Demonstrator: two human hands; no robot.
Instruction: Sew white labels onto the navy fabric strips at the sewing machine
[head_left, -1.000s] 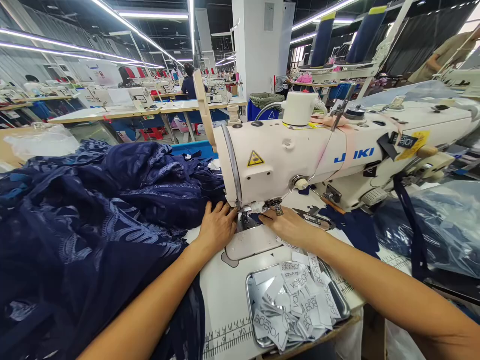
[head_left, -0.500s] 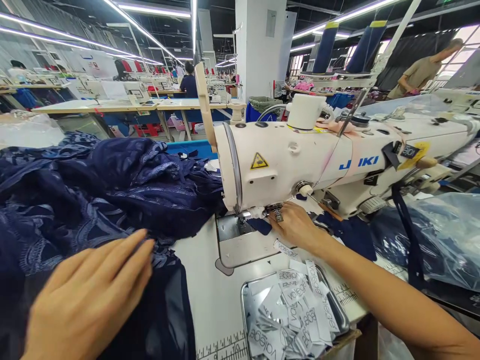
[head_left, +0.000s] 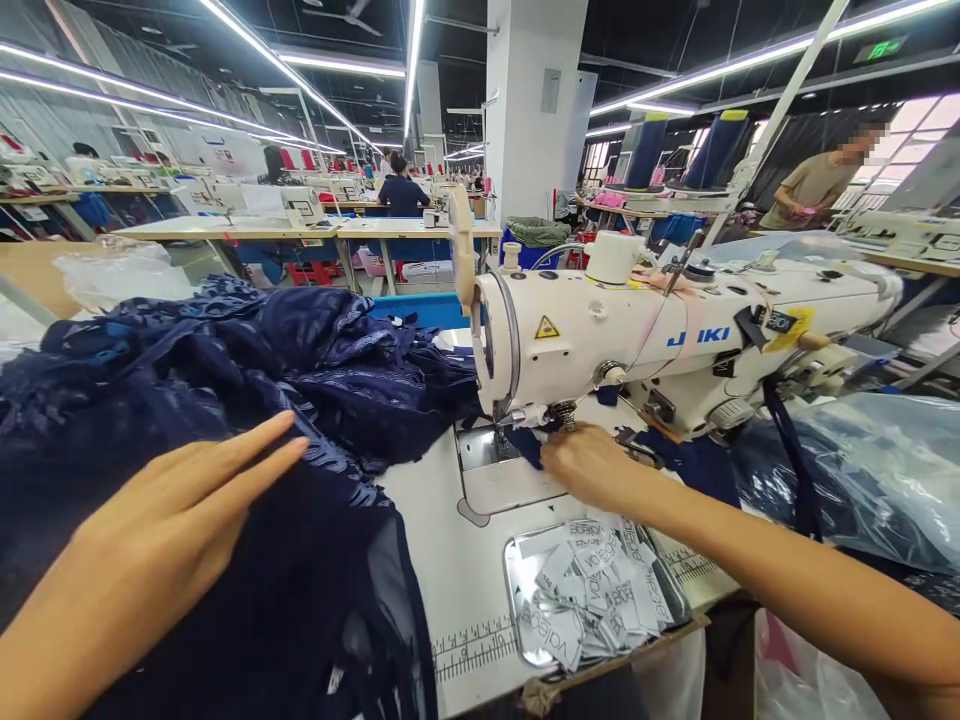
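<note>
My left hand (head_left: pixel 176 525) is over a large heap of sheer navy lace-patterned garments (head_left: pixel 360 370), its index and middle fingers stretched out and nothing gripped. My right hand (head_left: pixel 585 462) is closed at the bed of a white sewing machine (head_left: pixel 555 365), just right of the needle area and below the tension spring. Its fingertips are turned away, so what they hold is hidden. A small navy fabric piece (head_left: pixel 527 444) shows beside those fingers, next to the metal needle plate (head_left: pixel 495 470). In front of my right forearm sits a metal tray (head_left: pixel 517 600) of loose white printed labels (head_left: pixel 600 590).
Plastic-wrapped navy goods (head_left: pixel 862 470) lie right of the machine. Thread cones (head_left: pixel 645 150) stand on a rack above it. A ruler strip (head_left: pixel 476 645) runs along the table front. One person (head_left: pixel 814 185) stands at the far right; another (head_left: pixel 402 190) sits ahead.
The view has tilted up and shifted. My left hand has turned, with two fingers now stretched out. The single label by my right hand is no longer visible there. My right hand looks more curled.
</note>
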